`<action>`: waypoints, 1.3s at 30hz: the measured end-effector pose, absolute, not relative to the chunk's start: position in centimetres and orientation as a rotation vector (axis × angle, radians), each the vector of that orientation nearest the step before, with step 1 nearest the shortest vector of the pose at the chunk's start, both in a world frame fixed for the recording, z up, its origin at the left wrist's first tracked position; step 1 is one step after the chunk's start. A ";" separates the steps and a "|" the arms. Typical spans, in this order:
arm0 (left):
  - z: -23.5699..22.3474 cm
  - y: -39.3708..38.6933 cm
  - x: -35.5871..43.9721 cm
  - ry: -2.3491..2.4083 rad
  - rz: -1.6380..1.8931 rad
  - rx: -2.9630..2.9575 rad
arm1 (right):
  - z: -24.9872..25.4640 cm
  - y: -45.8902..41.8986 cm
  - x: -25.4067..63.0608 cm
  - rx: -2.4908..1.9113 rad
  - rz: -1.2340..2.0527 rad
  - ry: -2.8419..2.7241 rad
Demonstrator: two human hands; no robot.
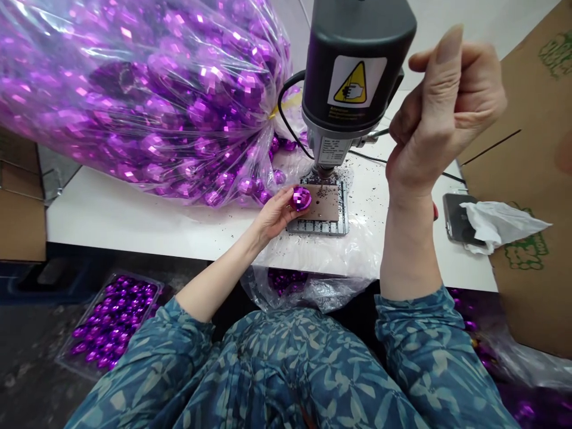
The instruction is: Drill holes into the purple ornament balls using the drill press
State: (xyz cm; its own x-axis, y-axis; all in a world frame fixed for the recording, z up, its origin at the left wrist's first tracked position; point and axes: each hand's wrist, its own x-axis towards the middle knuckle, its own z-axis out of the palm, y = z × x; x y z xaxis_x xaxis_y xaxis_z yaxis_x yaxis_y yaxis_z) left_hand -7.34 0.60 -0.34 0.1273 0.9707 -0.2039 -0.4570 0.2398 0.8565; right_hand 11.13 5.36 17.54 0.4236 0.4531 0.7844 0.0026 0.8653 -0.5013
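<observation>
My left hand [276, 213] pinches a small purple faceted ball [301, 198] and holds it on the brown plate [325, 202] of a bench drill [355, 77], just left of the spindle. Raised beside the drill head, my right hand [440, 113] is closed around the drill's thin lever handle, thumb pointing up. Dark shavings are scattered over the plate and the white table [134, 217].
A big clear bag of purple balls [147, 95] lies on the table at left. A phone [458, 217] with a crumpled tissue [496, 223] sits right, by a cardboard box [536, 179]. A tray of purple balls [114, 319] is on the floor.
</observation>
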 end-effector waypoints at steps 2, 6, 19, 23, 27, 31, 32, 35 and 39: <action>-0.9 0.9 -7.2 0.913 1.217 0.746 | 17.6 5.4 11.1 -0.468 0.291 -1.119; -2.3 1.8 -6.8 0.988 1.353 0.916 | 17.6 5.2 11.1 -0.510 0.245 -1.127; -2.8 3.5 -4.2 1.100 1.374 1.293 | 17.6 5.2 11.1 -0.576 0.221 -1.144; -2.6 3.3 -3.9 1.091 1.363 1.378 | 17.5 5.4 11.2 -0.440 0.296 -1.117; -2.9 3.2 -3.7 1.075 1.378 1.386 | 17.6 5.4 11.2 -0.420 0.312 -1.109; -3.6 3.2 -3.9 1.057 1.374 1.448 | 17.6 5.2 11.2 -0.423 0.309 -1.102; -3.8 3.2 -4.0 1.077 1.360 1.489 | 17.6 5.2 11.3 -0.429 0.316 -1.102; -4.1 3.2 -4.5 1.173 1.296 1.637 | 17.7 5.1 11.5 -0.471 0.340 -1.118; -4.7 3.4 -4.7 1.176 1.255 1.698 | 17.8 4.9 11.6 -0.504 0.330 -1.113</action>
